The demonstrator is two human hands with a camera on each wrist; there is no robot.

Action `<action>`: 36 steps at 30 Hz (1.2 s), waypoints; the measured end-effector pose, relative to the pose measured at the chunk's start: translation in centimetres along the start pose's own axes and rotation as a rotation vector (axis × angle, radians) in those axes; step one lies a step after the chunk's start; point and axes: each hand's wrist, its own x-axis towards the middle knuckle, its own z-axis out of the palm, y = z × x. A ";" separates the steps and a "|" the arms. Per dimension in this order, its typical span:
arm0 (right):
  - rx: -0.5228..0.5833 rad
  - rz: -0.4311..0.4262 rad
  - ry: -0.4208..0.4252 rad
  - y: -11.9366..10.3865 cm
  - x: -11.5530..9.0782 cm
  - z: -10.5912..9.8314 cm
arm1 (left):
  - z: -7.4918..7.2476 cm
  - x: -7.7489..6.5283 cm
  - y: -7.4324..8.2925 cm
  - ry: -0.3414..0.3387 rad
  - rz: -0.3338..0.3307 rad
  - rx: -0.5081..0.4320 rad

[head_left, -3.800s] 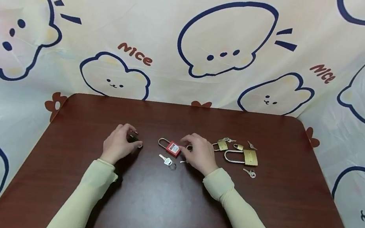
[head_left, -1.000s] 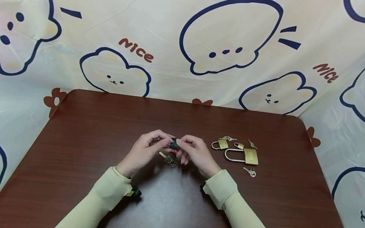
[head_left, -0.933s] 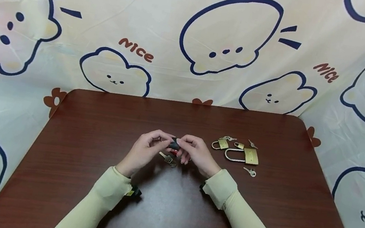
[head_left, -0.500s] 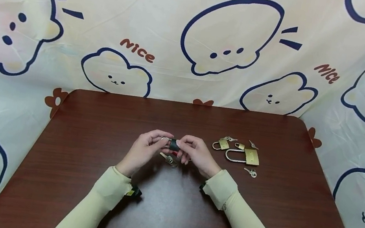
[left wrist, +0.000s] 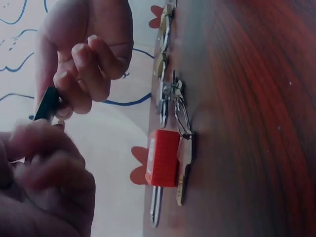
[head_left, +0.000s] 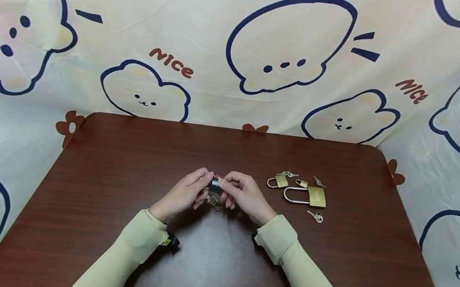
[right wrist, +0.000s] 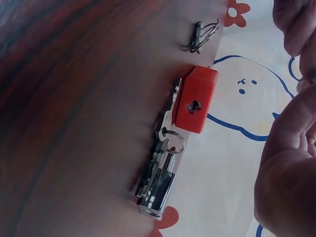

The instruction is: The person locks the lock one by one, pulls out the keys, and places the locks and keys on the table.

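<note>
In the head view, both hands meet over the middle of the table around a dark green padlock [head_left: 216, 186]. The left hand [head_left: 186, 191] pinches it at the shackle end; the shackle is mostly covered by fingers. On the opposite side, the right hand [head_left: 249, 198] pinches the body between thumb and fingers. The left wrist view shows the dark body [left wrist: 48, 103] between the fingertips, raised off the table. Beneath the hands lie a red padlock [left wrist: 163, 158] and keys on a ring [left wrist: 185, 143]. In the right wrist view, the red padlock's keyhole [right wrist: 194, 106] faces the camera.
Right of the hands lie a large brass padlock [head_left: 316, 197] with its long shackle, a medium brass padlock [head_left: 281, 181] and a tiny brass padlock [head_left: 303, 183]. Loose keys [head_left: 315, 217] lie near them. A patterned cloth [head_left: 201, 99] hangs behind the brown table [head_left: 121, 146].
From apart 3.8 seconds ago, the hands have come together on the dark padlock. Since half a second ago they have shifted slightly nearer the person; red now shows above the dark padlock.
</note>
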 end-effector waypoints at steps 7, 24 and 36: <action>-0.074 0.011 0.005 -0.2 0.2 0.5 | -0.6 0.1 -0.3 0.008 -0.020 0.013; -0.103 -0.080 -0.018 -1.1 0.0 0.7 | 2.0 0.4 0.0 0.318 0.182 0.203; -0.141 -0.107 -0.018 -3.5 -1.7 0.1 | 3.4 0.4 0.8 0.316 0.210 0.293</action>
